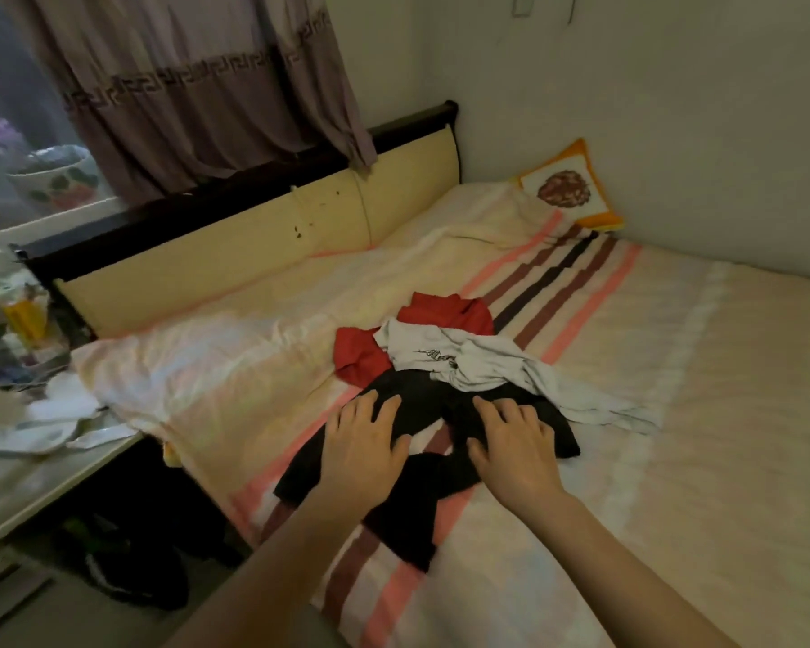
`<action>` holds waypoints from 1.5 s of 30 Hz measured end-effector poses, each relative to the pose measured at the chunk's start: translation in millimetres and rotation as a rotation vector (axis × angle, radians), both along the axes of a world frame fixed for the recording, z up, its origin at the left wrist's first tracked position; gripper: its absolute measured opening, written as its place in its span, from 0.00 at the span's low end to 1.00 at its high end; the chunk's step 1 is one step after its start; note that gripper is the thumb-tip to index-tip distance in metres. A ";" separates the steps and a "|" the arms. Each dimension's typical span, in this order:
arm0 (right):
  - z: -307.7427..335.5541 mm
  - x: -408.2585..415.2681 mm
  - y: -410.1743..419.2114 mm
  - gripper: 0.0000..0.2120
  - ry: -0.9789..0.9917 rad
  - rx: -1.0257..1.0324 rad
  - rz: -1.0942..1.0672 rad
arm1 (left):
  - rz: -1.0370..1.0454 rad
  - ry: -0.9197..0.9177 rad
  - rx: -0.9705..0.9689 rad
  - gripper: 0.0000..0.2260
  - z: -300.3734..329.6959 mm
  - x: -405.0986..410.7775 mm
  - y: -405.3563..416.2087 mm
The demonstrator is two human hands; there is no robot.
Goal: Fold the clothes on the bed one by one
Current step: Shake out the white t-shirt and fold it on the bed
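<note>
A small pile of clothes lies in the middle of the bed (674,413). A black garment (422,502) is nearest me, spread toward the front edge. A white garment (482,362) with a dark print lies crumpled over its far part. Under that is a red garment (445,311). My left hand (363,449) rests flat on the black garment's left side, fingers straight. My right hand (515,446) lies on its right side with fingers spread. Neither hand grips the cloth.
A cream pillow (197,371) lies on the bed's left, and an orange-edged cushion (567,189) sits in the far corner by the wall. A cluttered bedside table (34,465) stands at left. The headboard (253,254) and a curtain are behind.
</note>
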State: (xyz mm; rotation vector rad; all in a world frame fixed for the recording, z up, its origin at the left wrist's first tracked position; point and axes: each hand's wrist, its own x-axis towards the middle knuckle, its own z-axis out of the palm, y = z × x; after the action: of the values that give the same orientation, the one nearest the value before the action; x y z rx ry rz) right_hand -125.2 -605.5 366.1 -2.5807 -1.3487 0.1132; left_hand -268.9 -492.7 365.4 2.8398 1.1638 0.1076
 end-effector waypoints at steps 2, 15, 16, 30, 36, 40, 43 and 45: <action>-9.0 0.8 30.5 0.25 0.009 -0.013 -0.068 | -0.068 0.040 -0.020 0.24 -8.6 3.2 41.9; -77.5 72.3 190.5 0.25 0.036 -0.098 -0.226 | -0.294 0.130 -0.097 0.25 -66.8 95.9 242.3; -86.6 82.8 204.8 0.25 0.046 -0.096 -0.226 | -0.308 0.134 -0.103 0.25 -75.1 107.7 258.2; -337.4 239.6 359.8 0.26 -0.071 -0.097 -0.183 | -0.507 0.084 -0.107 0.33 -333.0 263.1 421.4; -403.0 269.3 368.3 0.19 -0.170 0.013 -0.127 | -0.589 0.083 -0.142 0.36 -399.5 277.4 451.8; -416.8 280.4 374.9 0.17 -0.242 0.032 -0.130 | -0.604 -0.013 -0.120 0.29 -409.1 287.8 463.0; -417.5 283.2 380.4 0.04 -0.208 0.112 -0.161 | -0.554 -0.059 -0.185 0.25 -401.8 295.8 465.0; -406.9 284.2 381.6 0.08 -0.156 0.149 -0.226 | -0.519 -0.097 -0.314 0.18 -392.1 297.9 467.4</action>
State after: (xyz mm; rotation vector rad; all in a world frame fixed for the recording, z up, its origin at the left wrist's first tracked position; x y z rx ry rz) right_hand 159.0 -223.9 -40.9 -2.6359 -1.0559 -0.2230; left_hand 29.1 -25.4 -26.7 2.7081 0.3595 0.0276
